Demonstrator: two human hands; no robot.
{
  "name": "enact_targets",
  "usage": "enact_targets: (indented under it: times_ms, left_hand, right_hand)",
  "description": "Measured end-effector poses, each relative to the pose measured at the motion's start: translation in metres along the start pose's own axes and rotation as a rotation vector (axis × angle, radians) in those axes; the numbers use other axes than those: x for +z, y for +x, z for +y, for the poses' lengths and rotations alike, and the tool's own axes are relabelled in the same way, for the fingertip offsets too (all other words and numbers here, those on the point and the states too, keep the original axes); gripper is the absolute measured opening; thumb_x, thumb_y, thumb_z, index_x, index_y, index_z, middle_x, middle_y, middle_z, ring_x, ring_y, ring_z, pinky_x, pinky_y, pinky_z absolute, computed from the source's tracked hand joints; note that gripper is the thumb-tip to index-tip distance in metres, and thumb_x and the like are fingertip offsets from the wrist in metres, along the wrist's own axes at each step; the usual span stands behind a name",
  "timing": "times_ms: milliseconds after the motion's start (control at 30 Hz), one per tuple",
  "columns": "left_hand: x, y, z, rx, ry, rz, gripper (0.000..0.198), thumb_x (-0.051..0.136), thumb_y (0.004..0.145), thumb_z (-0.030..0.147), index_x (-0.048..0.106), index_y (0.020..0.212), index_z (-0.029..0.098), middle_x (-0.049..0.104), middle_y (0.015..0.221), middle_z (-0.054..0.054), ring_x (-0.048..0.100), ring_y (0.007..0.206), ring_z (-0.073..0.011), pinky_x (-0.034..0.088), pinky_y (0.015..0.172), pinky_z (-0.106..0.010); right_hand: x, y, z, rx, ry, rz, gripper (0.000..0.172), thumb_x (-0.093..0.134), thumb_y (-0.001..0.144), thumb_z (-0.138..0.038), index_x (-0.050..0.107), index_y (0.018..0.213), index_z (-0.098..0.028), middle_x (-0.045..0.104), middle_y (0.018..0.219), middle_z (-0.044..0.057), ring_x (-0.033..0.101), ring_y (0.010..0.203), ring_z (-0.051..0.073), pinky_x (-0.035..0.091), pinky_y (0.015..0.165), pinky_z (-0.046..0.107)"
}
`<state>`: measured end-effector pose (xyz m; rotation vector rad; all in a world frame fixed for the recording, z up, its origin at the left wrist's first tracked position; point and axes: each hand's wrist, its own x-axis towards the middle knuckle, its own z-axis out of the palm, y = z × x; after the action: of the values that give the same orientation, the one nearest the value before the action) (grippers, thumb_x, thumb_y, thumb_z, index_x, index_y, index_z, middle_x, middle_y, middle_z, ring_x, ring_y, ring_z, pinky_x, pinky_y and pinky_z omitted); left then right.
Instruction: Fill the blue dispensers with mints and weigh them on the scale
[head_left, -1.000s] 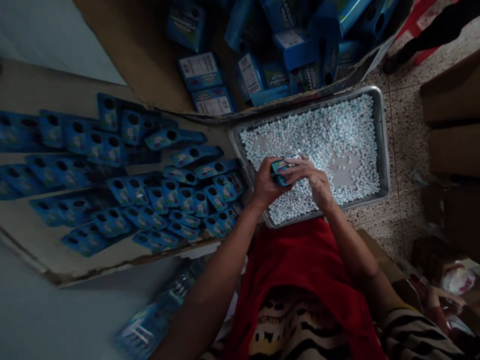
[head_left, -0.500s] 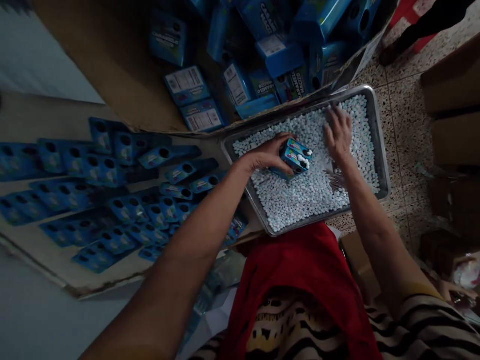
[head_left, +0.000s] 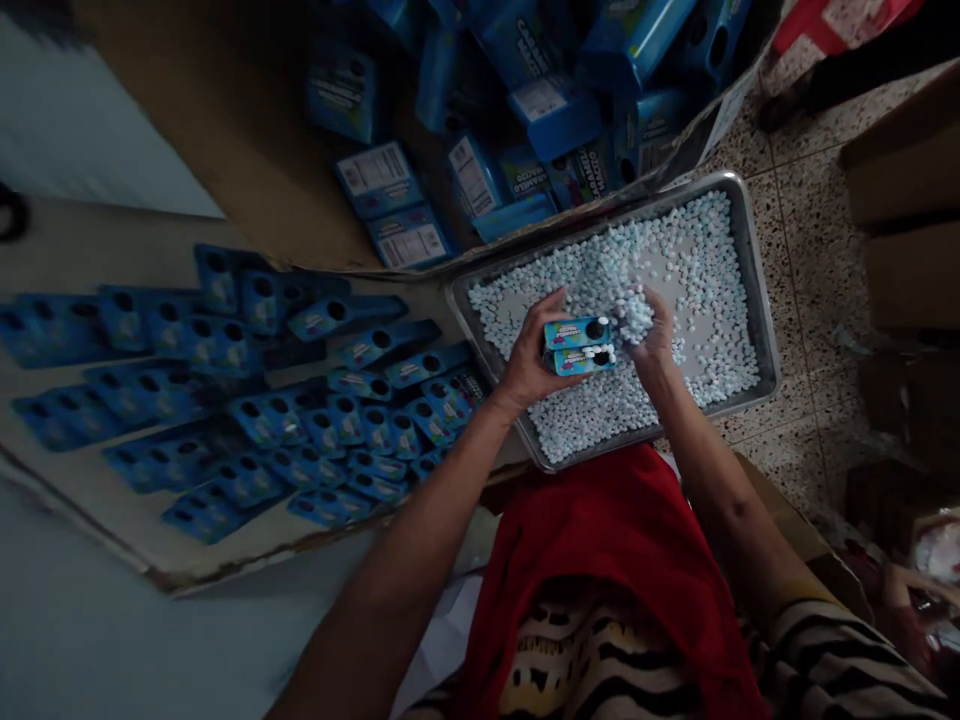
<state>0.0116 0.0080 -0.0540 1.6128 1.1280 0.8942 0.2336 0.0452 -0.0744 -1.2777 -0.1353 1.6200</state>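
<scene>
Two small blue candy boxes (head_left: 574, 333), side by side with round holes in their tops, are gripped in my left hand (head_left: 526, 352). A few white candies rest around the holes. My right hand (head_left: 654, 330) cups a heap of small white and pale blue candies (head_left: 631, 315) close to the right of the boxes; its fingers are partly covered by the heap. Both hands are above a metal tray (head_left: 766, 345) with loose candies (head_left: 592, 415) spread over its bottom.
Rows of blue boxes with holes (head_left: 262, 415) stand on the table (head_left: 97, 510) to the left. Behind the tray, a large cardboard carton (head_left: 217, 180) holds many blue boxes (head_left: 379, 180). Brown cartons (head_left: 911, 240) stack at the right. Another person's dark-clothed leg (head_left: 862, 75) shows top right.
My right hand has scooped up candies and come left to the boxes, baring some tray bottom. My left hand has turned the boxes so their holes point toward the right hand.
</scene>
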Motion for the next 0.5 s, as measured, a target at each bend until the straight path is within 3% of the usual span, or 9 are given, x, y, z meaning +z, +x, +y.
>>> enact_targets:
  times_ms: [100,233,333,500]
  left_hand:
    - [-0.004,-0.020,0.003,-0.094,0.096,0.096,0.082,0.103,0.070,0.039,0.058,0.137,0.026,0.065,0.156,-0.015,0.067,0.146,-0.0357,0.058,0.120,-0.053]
    - [-0.005,-0.027,0.010,-0.163,0.176,0.076,0.072,0.097,0.075,0.029,0.059,0.137,0.026,0.076,0.132,-0.007,0.078,0.119,-0.0279,0.064,0.104,-0.041]
    - [-0.005,-0.022,0.020,-0.099,0.231,0.093,0.068,0.092,0.076,0.023,0.061,0.137,0.026,0.074,0.135,-0.008,0.075,0.126,-0.0293,0.061,0.110,-0.043]
    - [-0.010,-0.020,0.025,-0.019,0.305,0.115,0.067,0.092,0.078,0.023,0.062,0.138,0.026,0.067,0.146,-0.012,0.065,0.141,-0.0339,0.055,0.122,-0.053]
  right_hand:
    - [0.015,-0.024,-0.020,-0.018,0.142,-0.037,0.033,0.082,0.076,-0.054,0.066,0.083,-0.026,0.066,0.075,-0.002,0.059,0.067,0.015,0.050,0.061,0.029]
    - [0.047,-0.064,-0.041,-0.138,0.112,-0.252,0.030,0.080,0.081,-0.051,0.065,0.076,-0.026,0.066,0.081,0.001,0.064,0.079,0.018,0.056,0.076,0.033]
    - [0.069,-0.079,-0.047,-0.174,0.006,-0.322,0.036,0.077,0.084,-0.057,0.062,0.073,-0.026,0.062,0.082,0.003,0.064,0.083,0.021,0.057,0.084,0.038]
    - [0.086,-0.073,-0.046,-0.251,-0.102,-0.333,0.046,0.069,0.087,-0.070,0.060,0.072,-0.028,0.057,0.080,0.004,0.061,0.086,0.024,0.058,0.093,0.044]
